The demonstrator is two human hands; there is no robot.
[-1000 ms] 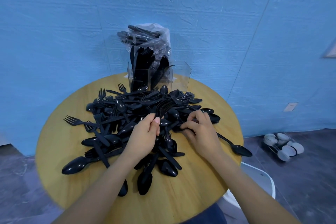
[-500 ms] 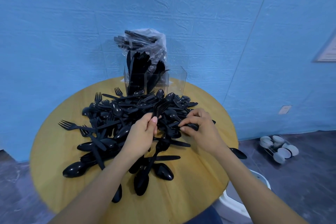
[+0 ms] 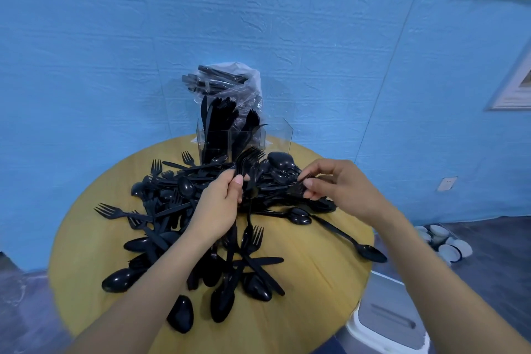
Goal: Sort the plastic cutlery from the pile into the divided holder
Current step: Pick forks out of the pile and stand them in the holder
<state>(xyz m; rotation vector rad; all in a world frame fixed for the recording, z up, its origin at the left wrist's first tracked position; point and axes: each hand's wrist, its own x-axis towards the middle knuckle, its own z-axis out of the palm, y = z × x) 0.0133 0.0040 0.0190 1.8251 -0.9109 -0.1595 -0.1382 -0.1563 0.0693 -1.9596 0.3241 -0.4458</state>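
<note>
Sorting early. My left hand (image 3: pixel 218 207) grips a bunch of forks (image 3: pixel 249 161); right hand (image 3: pixel 339 184) pinches another fork from the pile (image 3: pixel 201 210). Holder (image 3: pixel 244 138) at worktop (image 3: pixel 316 282) back partly filled; most cutlery left

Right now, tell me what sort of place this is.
Probably a plain room set up for a sorting job, not a kitchen: a round wooden table against a bare blue wall, with bowls on the floor.

You see glossy black cutlery (image 3: pixel 184 204) heaped on a yellow wood-grain table (image 3: pixel 310 282) — the divided holder (image 3: pixel 275 135) is clear, a plastic bag (image 3: pixel 244 86) behind it translucent — against a textured blue wall (image 3: pixel 115 37).
</note>
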